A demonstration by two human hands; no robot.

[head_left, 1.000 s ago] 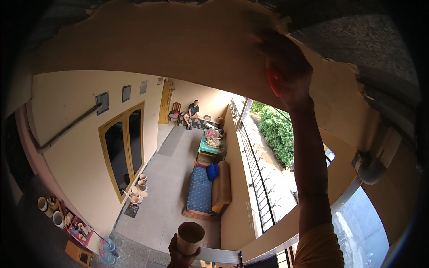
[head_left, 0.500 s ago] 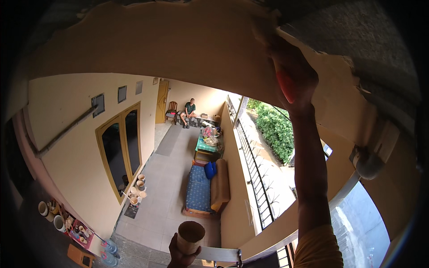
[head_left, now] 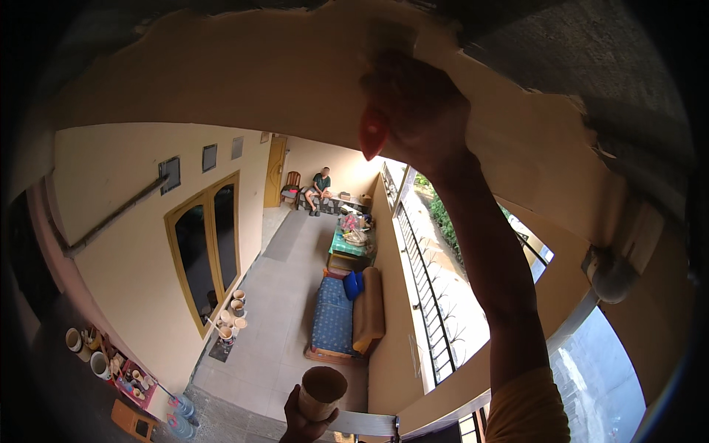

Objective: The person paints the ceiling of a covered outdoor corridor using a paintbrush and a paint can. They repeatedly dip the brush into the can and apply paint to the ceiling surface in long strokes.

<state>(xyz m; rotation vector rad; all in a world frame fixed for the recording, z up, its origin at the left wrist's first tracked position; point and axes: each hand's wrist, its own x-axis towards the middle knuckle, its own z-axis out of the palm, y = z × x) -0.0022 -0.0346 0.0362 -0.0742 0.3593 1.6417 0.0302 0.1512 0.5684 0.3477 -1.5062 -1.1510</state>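
High in front of me, my right hand (head_left: 432, 111) is closed around a paintbrush with a red handle (head_left: 373, 133). Its bristle end is dark and blurred against the cream-painted beam (head_left: 221, 85) overhead. Low in the view, my left hand (head_left: 299, 421) grips a round tub (head_left: 323, 395) with a pale, paint-smeared inside, mouth upward. How much paint lies in it I cannot tell. Where the cream surface stops, a ragged edge meets bare grey concrete (head_left: 635, 66) at the upper right.
A metal ladder top (head_left: 365, 424) is beside the tub. Far below stand a blue-patterned daybed (head_left: 332, 317), a green-covered table (head_left: 347, 244) and several paint pots (head_left: 238, 306). Another person (head_left: 320, 183) sits at the far end. A pipe elbow (head_left: 613, 277) juts out at right.
My right hand has swept the paintbrush leftward along the beam. My left hand still holds the tub, and the view has shifted slightly.
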